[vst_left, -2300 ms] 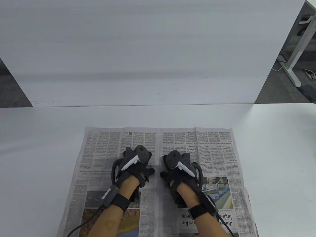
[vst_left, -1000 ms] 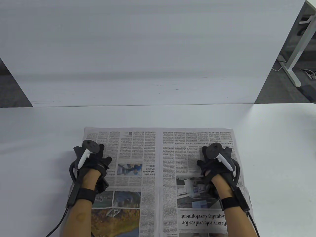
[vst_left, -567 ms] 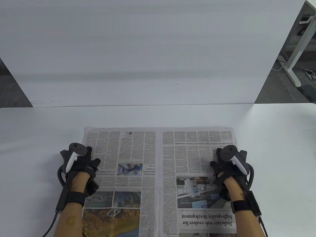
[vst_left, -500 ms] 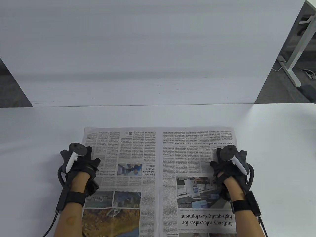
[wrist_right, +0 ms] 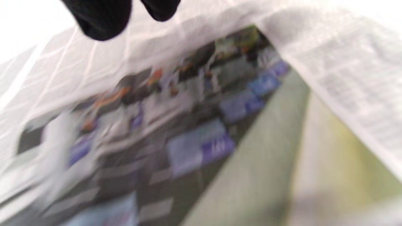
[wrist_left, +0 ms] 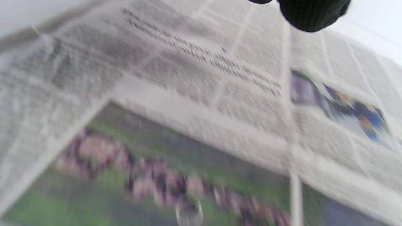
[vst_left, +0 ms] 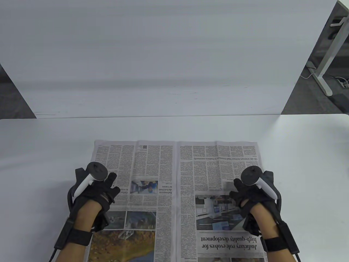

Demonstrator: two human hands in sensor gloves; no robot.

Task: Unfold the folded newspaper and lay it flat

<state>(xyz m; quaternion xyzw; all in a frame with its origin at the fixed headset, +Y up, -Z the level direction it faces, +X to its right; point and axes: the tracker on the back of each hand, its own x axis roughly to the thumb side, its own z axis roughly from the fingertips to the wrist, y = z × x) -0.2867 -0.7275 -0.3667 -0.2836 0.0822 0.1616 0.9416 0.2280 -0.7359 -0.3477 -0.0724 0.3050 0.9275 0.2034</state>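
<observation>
The newspaper (vst_left: 177, 196) was spread open on the desk (vst_left: 41, 152). The left hand (vst_left: 94, 191) was placed over its left edge and the right hand (vst_left: 252, 195) over its right edge; whether either gripped the paper could not be told.

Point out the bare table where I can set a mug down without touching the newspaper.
Bare table runs between the newspaper top edge and the white backboard. More lies left of the left hand and right of the right hand. The near middle is crowded: the open pages and both hands fill it.
</observation>
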